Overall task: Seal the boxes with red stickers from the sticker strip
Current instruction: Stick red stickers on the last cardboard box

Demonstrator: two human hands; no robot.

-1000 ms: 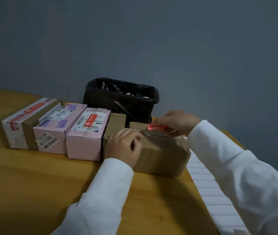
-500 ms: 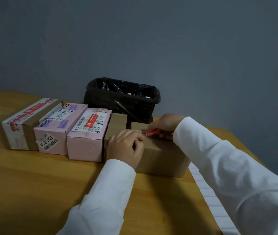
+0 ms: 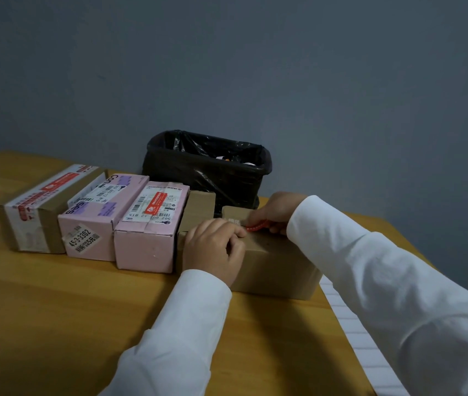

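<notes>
A plain brown cardboard box [image 3: 275, 264] lies on the wooden table [image 3: 55, 310] at the right end of a row of boxes. My right hand [image 3: 277, 210] pinches a red sticker [image 3: 257, 226] and holds it low over the box's top, near the flap seam. My left hand [image 3: 215, 247] rests with curled fingers on the box's near left top edge and grips it. The white sticker strip [image 3: 361, 341] lies on the table to the right, partly under my right sleeve.
To the left stand two pink boxes [image 3: 147, 224] [image 3: 98, 221] and a brown taped box [image 3: 41, 207], with red stickers showing on the nearer pink box and on the brown one. A small brown box [image 3: 198, 207] sits behind. A black-lined bin [image 3: 207, 170] stands at the back by the grey wall.
My right hand has brought the red sticker down and leftward onto the box top. My left hand has stayed on the box's edge.
</notes>
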